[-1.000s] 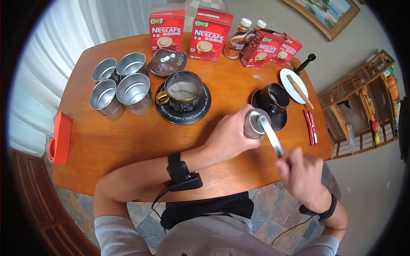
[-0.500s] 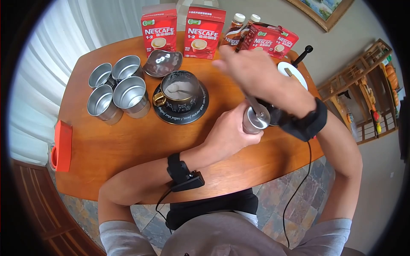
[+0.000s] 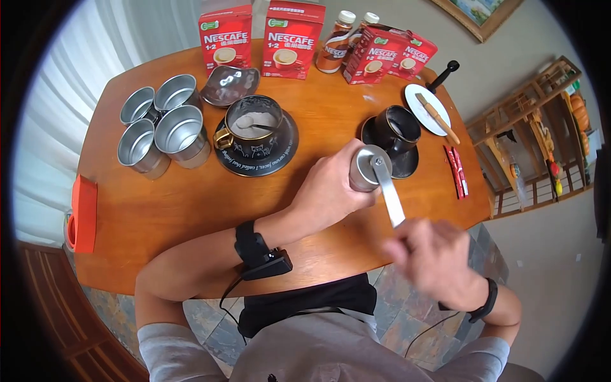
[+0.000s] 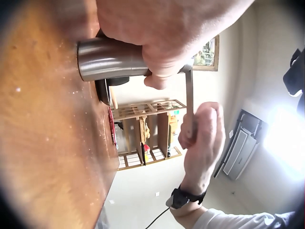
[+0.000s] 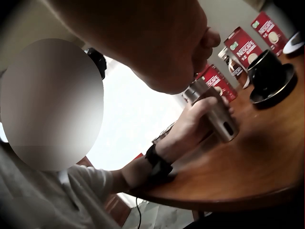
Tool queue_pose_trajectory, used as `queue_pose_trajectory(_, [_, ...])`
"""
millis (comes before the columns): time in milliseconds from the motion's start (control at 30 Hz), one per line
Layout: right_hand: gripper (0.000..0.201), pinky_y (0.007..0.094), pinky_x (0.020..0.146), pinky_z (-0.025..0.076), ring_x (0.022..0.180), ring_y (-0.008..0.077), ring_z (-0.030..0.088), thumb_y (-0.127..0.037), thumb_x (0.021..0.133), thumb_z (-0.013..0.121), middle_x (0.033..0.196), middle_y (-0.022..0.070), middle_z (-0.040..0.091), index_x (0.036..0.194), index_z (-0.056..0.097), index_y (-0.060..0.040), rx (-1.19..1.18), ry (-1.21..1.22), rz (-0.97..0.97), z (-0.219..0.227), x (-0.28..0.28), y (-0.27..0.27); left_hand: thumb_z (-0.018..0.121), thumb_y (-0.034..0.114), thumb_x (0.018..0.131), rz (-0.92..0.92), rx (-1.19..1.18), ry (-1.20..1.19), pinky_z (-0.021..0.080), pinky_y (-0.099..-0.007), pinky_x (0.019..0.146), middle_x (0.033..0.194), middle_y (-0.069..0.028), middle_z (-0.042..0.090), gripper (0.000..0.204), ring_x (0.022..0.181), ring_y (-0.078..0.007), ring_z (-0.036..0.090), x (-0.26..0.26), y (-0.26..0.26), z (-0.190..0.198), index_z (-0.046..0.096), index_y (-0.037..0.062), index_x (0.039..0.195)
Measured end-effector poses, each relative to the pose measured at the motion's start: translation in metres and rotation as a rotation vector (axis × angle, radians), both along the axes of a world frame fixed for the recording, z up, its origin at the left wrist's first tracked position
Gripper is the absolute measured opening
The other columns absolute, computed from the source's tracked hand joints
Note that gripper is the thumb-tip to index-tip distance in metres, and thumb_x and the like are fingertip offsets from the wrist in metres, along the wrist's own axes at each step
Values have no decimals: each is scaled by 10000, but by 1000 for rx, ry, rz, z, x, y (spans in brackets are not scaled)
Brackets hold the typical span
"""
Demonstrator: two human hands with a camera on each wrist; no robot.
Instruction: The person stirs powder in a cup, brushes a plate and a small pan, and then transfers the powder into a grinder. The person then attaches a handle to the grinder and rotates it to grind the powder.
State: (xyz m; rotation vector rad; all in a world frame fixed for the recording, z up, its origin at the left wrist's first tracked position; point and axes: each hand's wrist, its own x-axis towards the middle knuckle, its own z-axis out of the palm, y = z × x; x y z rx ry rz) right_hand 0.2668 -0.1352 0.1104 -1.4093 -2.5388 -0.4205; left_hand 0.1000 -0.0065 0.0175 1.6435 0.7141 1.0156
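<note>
My left hand wraps around the steel body of a hand coffee grinder, which stands upright over the front middle of the table. On its top sits a flat metal crank that points toward my body. At the crank's outer end, my right hand is curled round the handle and blurred by motion; the knob is hidden in it. Just behind the grinder is a small black cup on a dark saucer. Further left, a black cup with a gold handle contains pale powder and a spoon.
Several metal cups cluster at the left, near a dark dish. Red Nescafe boxes and bottles line the back. A white plate with a wooden-handled brush, and red sachets, lie at the right.
The crank swung away toward the back with my right hand half a second ago, and now points toward my body again. My left hand keeps its grip on the grinder.
</note>
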Motion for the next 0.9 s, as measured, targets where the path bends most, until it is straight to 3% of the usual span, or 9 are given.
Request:
queue_pose_trajectory(100, [308,354,474,404,500,196,543,-354,961,723,692,39,544,886,551,-109,-41,-88,166,10,-43,13,842,113,847,-47,-48,-12,542,-345,823,1028,-77,744,354,876,-191,686,-3,1,1,624,40,1116])
queue_pose_trajectory(133, [321,348,490,410,511,202,552,-361,960,732,722,47,580,883,559,-102,-16,-99,229,15,-57,29,805,100,815,-58,-74,-83,553,-437,766,871,-143,709,379,800,-341,705,-1,2,1,593,43,1124])
queue_pose_trajectory(167, [331,358,481,410,505,210,566,-377,971,715,688,55,582,898,556,-96,35,-82,262,7,-69,46,808,110,815,-79,-69,-115,554,-436,783,896,-150,713,391,827,-342,710,-1,3,0,595,38,1135])
queue_pose_trajectory(300, [405,396,475,464,522,302,650,-446,1026,623,571,98,590,988,533,-52,-71,-54,296,9,-104,121,818,149,815,-77,106,-81,559,-431,851,993,-179,730,443,938,-346,730,3,8,-16,601,20,1180])
queue_pose_trajectory(433, [429,488,587,541,687,384,712,-445,1086,525,692,142,688,1080,558,-18,-133,-29,130,12,-79,204,825,173,805,20,70,-3,564,-427,893,1072,-203,749,491,1037,-356,746,1,3,-9,600,11,1209])
queue_pose_trajectory(467, [450,487,655,568,783,364,756,-447,1093,505,772,141,741,1126,583,-5,-175,-77,28,19,-62,212,847,142,825,6,-12,11,541,-357,911,1066,-105,729,487,996,-182,706,-1,1,-1,603,28,1232])
queue_pose_trajectory(533, [413,510,669,555,789,401,738,-427,1107,493,759,153,731,1084,567,-22,-259,19,-83,19,-21,218,846,146,826,-22,-73,21,542,-359,887,1049,-107,725,462,968,-180,701,-3,3,7,607,26,1202])
queue_pose_trajectory(733, [296,537,567,496,614,433,663,-342,1100,553,661,147,676,1025,527,-57,-38,144,-299,-2,61,121,843,135,818,-2,-30,37,543,-348,874,1025,-114,719,447,944,-176,698,-3,2,5,601,23,1176])
queue_pose_trajectory(900, [270,424,468,460,464,283,604,-340,1053,635,575,71,589,949,554,-104,-18,42,-328,-5,32,21,842,127,820,-11,-27,27,545,-344,869,1017,-108,722,437,944,-171,700,-3,3,2,614,25,1178])
